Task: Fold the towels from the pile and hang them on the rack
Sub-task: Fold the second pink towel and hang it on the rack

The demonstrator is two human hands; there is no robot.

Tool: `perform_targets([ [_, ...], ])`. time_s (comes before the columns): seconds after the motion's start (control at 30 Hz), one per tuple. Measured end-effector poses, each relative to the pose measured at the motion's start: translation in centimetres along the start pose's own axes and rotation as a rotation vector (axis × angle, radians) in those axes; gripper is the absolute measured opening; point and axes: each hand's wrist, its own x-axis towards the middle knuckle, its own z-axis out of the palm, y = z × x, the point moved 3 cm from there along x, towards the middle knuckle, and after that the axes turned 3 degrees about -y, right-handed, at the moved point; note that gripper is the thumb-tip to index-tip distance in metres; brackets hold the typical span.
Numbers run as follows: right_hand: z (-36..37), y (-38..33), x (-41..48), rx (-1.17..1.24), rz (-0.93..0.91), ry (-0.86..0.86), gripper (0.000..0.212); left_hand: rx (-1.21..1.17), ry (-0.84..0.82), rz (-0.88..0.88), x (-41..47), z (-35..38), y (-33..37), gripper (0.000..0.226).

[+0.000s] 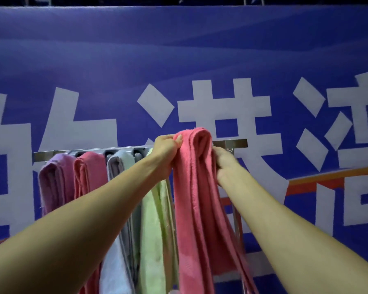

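Rack: the brushed-metal towel rack [51, 154] runs as a horizontal bar across the middle of the view, with dark pegs or arms along it that the cloth partly hides.
Already hung, far left: a lilac terry towel [55, 179], folded and draped.
Next along: a salmon-pink hung towel [89, 172], just beside the lilac one.
Then: a pale grey-white towel [119, 166], and a light green towel [153, 219] hanging long behind the left forearm.
Left hand: the left hand [166, 149] is clenched on the upper left edge of the fold, thumb on top and fingers curled into the cloth.
Task's thing: the folded coral-pink terry towel [198, 187] is held up between both hands at bar height. Its doubled top stands just above the rack, right of the green towel, and its long tails hang straight down.
Right hand: the right hand [223, 162] grasps the fold's right edge; its fingertips are hidden by the cloth.
Backdrop: a blue banner with large white characters [221, 49].
Step in hand: hanging, apparently; folding looks finished for this towel.
Next move calls for: lowering the fold squarely onto a free arm, which is hidden behind the cloth, then letting go with even tails.
Pile: out of view.
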Motion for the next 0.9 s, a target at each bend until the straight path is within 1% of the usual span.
perform_targets([
  [0.03, -0.2, 0.7, 2.1, 0.004, -0.002, 0.018, 0.082, 0.021, 0.051, 0.013, 0.8, -0.1, -0.2, 0.021],
  [0.07, 0.0, 1.2, 3.1, 0.002, -0.008, 0.022, 0.084, 0.045, 0.099, 0.024, 1.4, -0.1, -0.4, 0.020],
  [0.1, -0.1, 1.6, 4.0, -0.014, -0.033, 0.050, 0.073, 0.069, 0.154, 0.022, 2.0, -0.2, -0.8, 0.023],
  [0.17, 0.1, 2.3, 3.6, -0.070, -0.071, 0.129, 0.039, 0.142, 0.269, 0.003, 3.0, -0.8, -1.8, 0.040],
  [0.2, 0.0, 2.9, 4.0, -0.096, -0.081, 0.167, 0.028, 0.193, 0.301, -0.001, 3.5, -1.1, -2.2, 0.042],
  [0.23, -0.1, 3.4, 4.2, -0.111, -0.090, 0.199, 0.022, 0.239, 0.320, 0.007, 3.8, -1.2, -2.6, 0.037],
  [0.3, -0.4, 4.4, 4.8, -0.107, -0.076, 0.223, 0.016, 0.304, 0.332, 0.044, 4.2, -1.1, -3.2, 0.023],
  [0.33, -0.6, 4.9, 5.1, -0.095, -0.076, 0.232, 0.018, 0.340, 0.333, 0.064, 4.3, -1.1, -3.4, 0.017],
  [0.37, -0.8, 5.2, 5.1, -0.094, -0.070, 0.236, 0.028, 0.382, 0.329, 0.083, 4.4, -1.0, -3.7, 0.016],
  [0.43, -1.4, 6.0, 6.2, -0.111, -0.096, 0.243, 0.066, 0.424, 0.312, 0.115, 4.4, -1.0, -4.0, 0.018],
  [0.47, -1.7, 6.3, 6.4, -0.133, -0.089, 0.243, 0.079, 0.422, 0.301, 0.117, 4.4, -1.0, -4.1, 0.017],
  [0.5, -2.0, 6.6, 6.7, -0.149, -0.084, 0.232, 0.081, 0.415, 0.294, 0.118, 4.4, -0.9, -4.2, 0.017],
  [0.53, -2.1, 6.7, 6.5, -0.164, -0.080, 0.215, 0.071, 0.413, 0.287, 0.120, 4.2, -0.9, -4.3, 0.016],
  [0.6, -1.7, 6.5, 4.6, -0.198, -0.048, 0.188, 0.033, 0.420, 0.279, 0.104, 3.7, -0.9, -4.6, 0.016],
  [0.63, -1.7, 6.4, 3.9, -0.203, -0.040, 0.189, 0.020, 0.433, 0.273, 0.101, 3.4, -0.8, -4.7, 0.015],
  [0.67, -1.6, 6.3, 3.4, -0.195, -0.026, 0.186, 0.012, 0.449, 0.265, 0.105, 3.1, -0.8, -4.7, 0.014],
  [0.73, -1.6, 6.3, 2.7, -0.185, -0.002, 0.160, 0.010, 0.469, 0.251, 0.105, 2.6, -0.8, -4.6, 0.014],
  [0.8, -1.6, 6.1, 2.1, -0.246, 0.006, 0.138, 0.009, 0.478, 0.223, 0.084, 1.8, -0.7, -4.5, 0.013],
  [0.83, -1.7, 6.0, 1.8, -0.303, 0.008, 0.135, 0.013, 0.469, 0.201, 0.068, 1.4, -0.5, -4.5, 0.013],
  [0.9, -2.4, 5.7, 1.5, -0.385, -0.012, 0.130, 0.037, 0.487, 0.156, 0.054, 0.9, -0.4, -4.8, 0.017],
])
